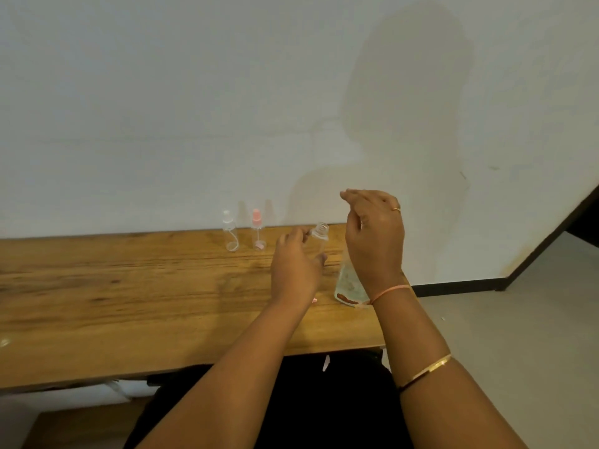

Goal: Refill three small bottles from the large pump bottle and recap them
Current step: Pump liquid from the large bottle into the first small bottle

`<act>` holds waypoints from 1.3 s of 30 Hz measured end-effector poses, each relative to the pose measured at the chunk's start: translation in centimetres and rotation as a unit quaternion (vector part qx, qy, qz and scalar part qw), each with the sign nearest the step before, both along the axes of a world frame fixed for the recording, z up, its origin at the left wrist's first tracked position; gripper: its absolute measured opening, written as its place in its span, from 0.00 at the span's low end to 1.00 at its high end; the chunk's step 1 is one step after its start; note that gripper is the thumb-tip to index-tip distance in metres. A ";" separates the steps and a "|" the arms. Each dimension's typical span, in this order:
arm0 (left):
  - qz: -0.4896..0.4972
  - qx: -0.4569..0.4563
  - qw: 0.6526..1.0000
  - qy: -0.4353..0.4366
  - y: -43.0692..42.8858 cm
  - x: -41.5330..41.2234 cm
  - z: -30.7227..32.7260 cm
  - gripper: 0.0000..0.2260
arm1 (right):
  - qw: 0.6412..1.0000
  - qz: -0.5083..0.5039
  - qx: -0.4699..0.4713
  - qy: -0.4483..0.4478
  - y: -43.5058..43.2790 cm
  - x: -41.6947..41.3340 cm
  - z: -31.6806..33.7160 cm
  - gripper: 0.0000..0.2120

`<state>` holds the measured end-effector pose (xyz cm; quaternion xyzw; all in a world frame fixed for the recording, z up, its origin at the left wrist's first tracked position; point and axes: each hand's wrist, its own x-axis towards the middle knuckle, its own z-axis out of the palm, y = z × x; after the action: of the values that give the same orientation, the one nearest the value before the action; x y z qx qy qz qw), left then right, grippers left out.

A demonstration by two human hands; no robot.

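My left hand [296, 265] grips an uncapped small clear bottle [320, 236], tilted slightly right, just above the wooden table [129, 303]. My right hand [374, 231] is raised beside it with bent fingers, its back toward me. It hides the top of the large pump bottle [348, 283], whose clear labelled body stands below my right wrist. Whether my right fingers hold the pump is hidden. Two capped small bottles stand upright at the table's back edge: one with a white cap [230, 233] and one with a pink cap [258, 231].
A small pink piece [314, 300] lies on the table beside my left wrist. A white wall rises directly behind the table. The table's right end is near the pump bottle, with grey floor [518, 335] beyond it.
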<state>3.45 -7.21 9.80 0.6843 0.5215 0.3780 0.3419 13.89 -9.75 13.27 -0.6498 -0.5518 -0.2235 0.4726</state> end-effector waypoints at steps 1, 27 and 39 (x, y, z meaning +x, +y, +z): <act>-0.002 -0.003 1.000 0.000 0.1 0.1 0.0 0.17 | 1.000 -0.010 -0.008 0.004 0.1 0.3 0.2 0.13; -0.113 -0.013 0.993 -0.009 3.9 5.3 2.6 0.16 | 0.988 0.043 0.031 0.144 0.6 4.0 -2.6 0.12; -0.118 -0.041 0.991 -0.037 3.7 5.4 2.6 0.15 | 0.950 0.094 0.008 0.298 0.9 4.1 -1.1 0.05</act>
<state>8.82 -3.49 12.35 0.7115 0.4394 0.3386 0.4313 17.96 -8.86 12.20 -0.6281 -0.4423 0.0209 0.6398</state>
